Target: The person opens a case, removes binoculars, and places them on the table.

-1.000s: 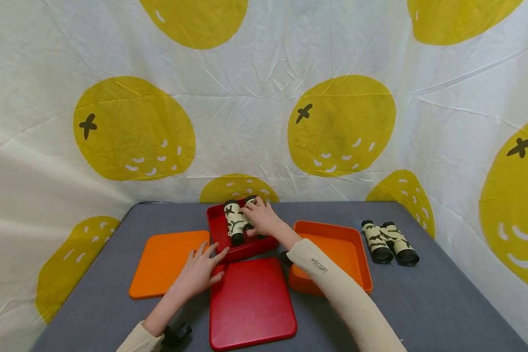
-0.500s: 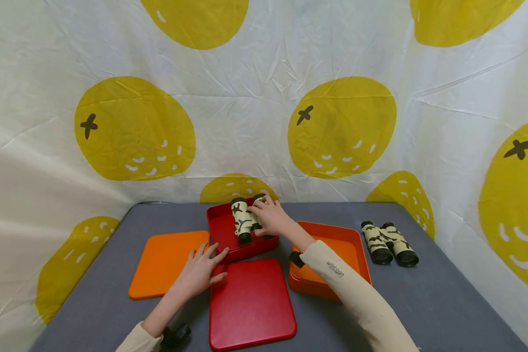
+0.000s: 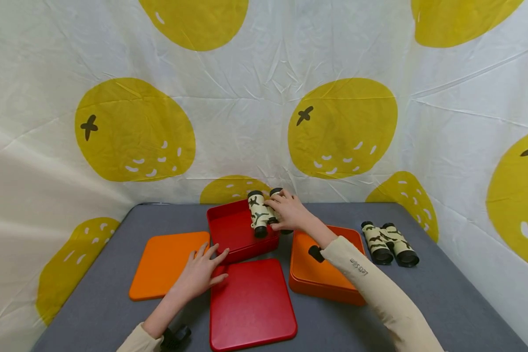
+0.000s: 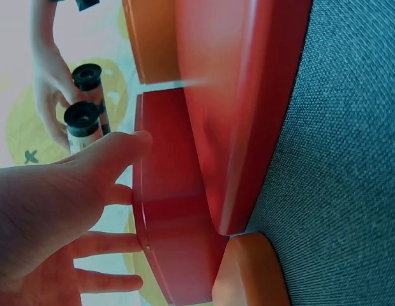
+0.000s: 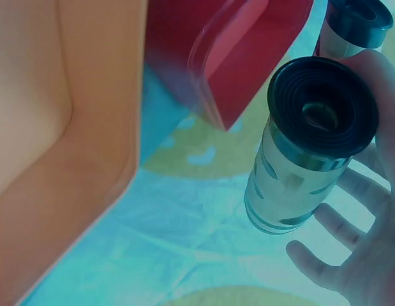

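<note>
A pair of camouflage-patterned binoculars (image 3: 257, 213) is held up by my right hand (image 3: 292, 213) over the right end of the red box (image 3: 229, 227). In the right wrist view, the thumb and fingers grip one barrel of the binoculars (image 5: 293, 185) from the side, apart from the box. My left hand (image 3: 197, 275) has its fingers spread at the near left corner of the red box. Seen from the left wrist, its fingertips touch the rim of the red box (image 4: 168, 178). A red lid (image 3: 253, 308) lies in front of that box.
To the right stands an orange box (image 3: 325, 292), partly under my right forearm. A second pair of camouflage binoculars (image 3: 389, 244) stands on the grey table beyond it. On the left lies an orange lid (image 3: 167, 264). A patterned cloth hangs behind the table.
My right hand has raised the binoculars out of the red box and carried them to the right. My left hand stays at the box corner.
</note>
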### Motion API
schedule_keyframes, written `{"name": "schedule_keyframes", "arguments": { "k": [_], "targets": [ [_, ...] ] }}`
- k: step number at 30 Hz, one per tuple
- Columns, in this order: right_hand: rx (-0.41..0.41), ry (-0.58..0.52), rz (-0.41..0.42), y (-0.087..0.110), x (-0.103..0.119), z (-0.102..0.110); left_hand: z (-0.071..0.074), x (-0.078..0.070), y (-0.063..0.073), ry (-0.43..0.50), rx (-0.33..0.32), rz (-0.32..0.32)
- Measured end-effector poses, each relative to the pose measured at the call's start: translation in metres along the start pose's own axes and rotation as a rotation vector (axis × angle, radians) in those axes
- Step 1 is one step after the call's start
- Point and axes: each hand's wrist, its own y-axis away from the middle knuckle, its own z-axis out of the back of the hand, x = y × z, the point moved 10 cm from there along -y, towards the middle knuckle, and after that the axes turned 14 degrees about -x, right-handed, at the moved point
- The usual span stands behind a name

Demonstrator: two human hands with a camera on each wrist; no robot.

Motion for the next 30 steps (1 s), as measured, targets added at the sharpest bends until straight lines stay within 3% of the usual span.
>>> {"name": "schedule_keyframes", "arguments": {
  "k": [20, 27, 30],
  "targets": [
    [-0.012, 0.092, -0.086, 0.032, -0.065, 0.03, -0.003, 0.001, 0.002, -0.002, 0.006, -0.004],
    [-0.08, 0.12, -0.048, 0.047, -0.094, 0.033, -0.002, 0.001, 0.002, 0.004, 0.005, -0.004],
    [-0.073, 0.152, -0.065, 0.053, -0.107, 0.032, -0.001, 0.0, 0.002, 0.003, 0.009, -0.003]
  ]
}}
